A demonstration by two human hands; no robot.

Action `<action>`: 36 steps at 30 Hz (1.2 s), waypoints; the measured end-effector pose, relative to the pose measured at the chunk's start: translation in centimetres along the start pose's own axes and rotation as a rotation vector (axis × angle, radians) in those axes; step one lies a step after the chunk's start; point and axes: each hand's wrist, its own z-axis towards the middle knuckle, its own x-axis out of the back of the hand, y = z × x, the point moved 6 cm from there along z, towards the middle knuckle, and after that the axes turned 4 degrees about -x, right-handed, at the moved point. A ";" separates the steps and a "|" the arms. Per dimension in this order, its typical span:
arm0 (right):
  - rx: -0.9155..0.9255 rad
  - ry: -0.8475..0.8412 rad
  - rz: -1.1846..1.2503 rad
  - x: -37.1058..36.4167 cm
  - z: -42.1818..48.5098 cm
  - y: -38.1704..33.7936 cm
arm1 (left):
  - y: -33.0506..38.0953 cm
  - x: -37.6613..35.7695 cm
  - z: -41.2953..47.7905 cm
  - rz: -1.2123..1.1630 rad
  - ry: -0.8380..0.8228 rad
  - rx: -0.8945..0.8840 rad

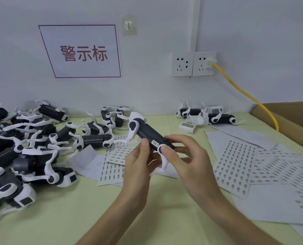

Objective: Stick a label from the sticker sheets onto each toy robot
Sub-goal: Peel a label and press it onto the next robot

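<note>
Centre frame: left hand (138,162) raised, thumb pressed on the dark body of a black-and-white plastic toy robot dog (148,137), gripping it. Right hand (184,156) grips its near end, thumb on the white hip joint. Small white label (155,143) sits between the thumbs. White sticker sheets (235,161) lie on the table, lower right.

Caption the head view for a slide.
Both hands hold a toy robot, its label stuck on.

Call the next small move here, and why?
Probably press the label flat with the left hand's thumb. It already sits on the dark body of the toy robot, both hands hold it above the table, and the right hand steadies the near end.
</note>
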 end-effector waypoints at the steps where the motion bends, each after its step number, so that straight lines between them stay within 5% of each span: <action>1: 0.007 0.003 -0.005 0.0 0.0 0.0 | -0.1 0.2 0.2 -0.023 0.025 0.027; 9: 0.014 0.008 -0.003 0.3 0.2 0.4 | 0.0 -0.1 0.7 -0.033 -0.178 0.072; 26: 0.009 -0.016 -0.068 0.2 0.8 1.5 | -1.2 0.5 1.2 -0.028 -0.240 0.132; 36: -0.089 -0.169 -0.095 -0.3 1.2 2.2 | -2.1 0.3 0.9 -0.164 -0.286 0.288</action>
